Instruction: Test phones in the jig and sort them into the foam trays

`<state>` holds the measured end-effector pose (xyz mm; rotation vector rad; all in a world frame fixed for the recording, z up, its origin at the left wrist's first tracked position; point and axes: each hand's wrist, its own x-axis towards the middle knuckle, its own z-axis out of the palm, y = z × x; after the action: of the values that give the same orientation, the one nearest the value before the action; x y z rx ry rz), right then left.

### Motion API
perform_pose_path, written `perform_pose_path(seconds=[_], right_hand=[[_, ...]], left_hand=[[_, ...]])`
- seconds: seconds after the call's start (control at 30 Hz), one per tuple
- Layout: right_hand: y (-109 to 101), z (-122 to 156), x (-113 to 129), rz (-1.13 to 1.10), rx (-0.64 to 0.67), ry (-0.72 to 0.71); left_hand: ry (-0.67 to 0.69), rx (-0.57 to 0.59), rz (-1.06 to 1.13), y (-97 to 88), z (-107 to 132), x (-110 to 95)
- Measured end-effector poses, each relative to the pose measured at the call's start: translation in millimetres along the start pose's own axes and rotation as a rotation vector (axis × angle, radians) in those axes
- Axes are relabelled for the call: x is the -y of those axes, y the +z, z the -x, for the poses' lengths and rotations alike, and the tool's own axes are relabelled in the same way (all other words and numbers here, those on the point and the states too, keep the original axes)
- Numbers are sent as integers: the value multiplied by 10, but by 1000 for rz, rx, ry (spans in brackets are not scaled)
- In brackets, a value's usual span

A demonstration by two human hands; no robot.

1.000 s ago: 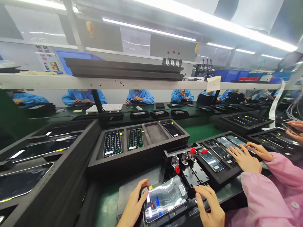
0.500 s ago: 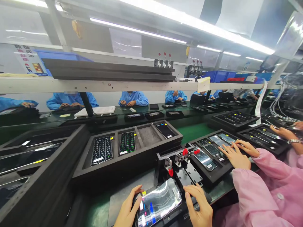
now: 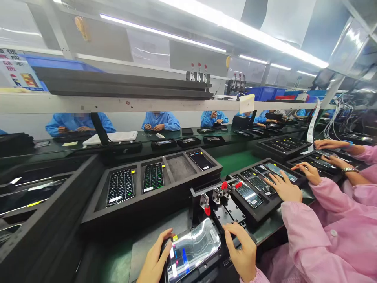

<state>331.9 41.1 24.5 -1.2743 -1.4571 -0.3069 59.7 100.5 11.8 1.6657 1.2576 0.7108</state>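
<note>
A glossy phone screen (image 3: 194,249) with a yellow tab at its far left corner lies tilted on a black clamp fixture (image 3: 205,267). Clear, wavy film seems to cover it, and coloured streaks show at its left end. My left hand (image 3: 156,257) grips that left end, thumb along the edge and fingers at the far corner. To the right of the screen, my right hand (image 3: 241,251) is held with fingers loosely bent and apart, nothing visible in them. Its fingertips are close to the fixture's metal plates (image 3: 226,214), behind which stand red-tipped toggle clamps (image 3: 207,210).
A black foam tray (image 3: 97,212) beyond the fixture holds several phone screens; another tray (image 3: 259,214) stands to the right. A co-worker's hand (image 3: 284,186) in a pink sleeve reaches over it. Stacked dark trays (image 3: 55,220) rise at left. A shelf beam (image 3: 165,105) crosses ahead.
The view has swung slightly, shifting everything a little left. My hands keep nearly the same pose around the screen. The neighbouring co-worker's farther hand has lifted off the tray's screens.
</note>
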Motion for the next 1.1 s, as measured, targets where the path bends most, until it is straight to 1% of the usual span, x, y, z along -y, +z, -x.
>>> perform_pose_path(seconds=[0.23,0.33,0.4,0.5,0.6,0.67,0.83,1.1], right_hand=[[-2,-33,10,-10,7,7],[-9,-81,7,-6,36,55],[-11,-162,19,17,86,121],[20,-338,73,13,204,215],[119,-505,159,-59,337,304],[207,-583,212,-107,395,356],[358,-649,260,-139,401,389],[374,-603,227,-131,404,389]], left_hand=[[39,-30,-35,-1,24,-43],[50,-34,-36,-1,41,-71],[60,-36,-26,-2,56,-95],[68,-25,-4,-5,82,-130],[68,-14,7,-12,100,-149],[72,-14,15,-18,103,-154],[84,-14,43,-20,92,-155],[93,-29,54,-19,105,-170]])
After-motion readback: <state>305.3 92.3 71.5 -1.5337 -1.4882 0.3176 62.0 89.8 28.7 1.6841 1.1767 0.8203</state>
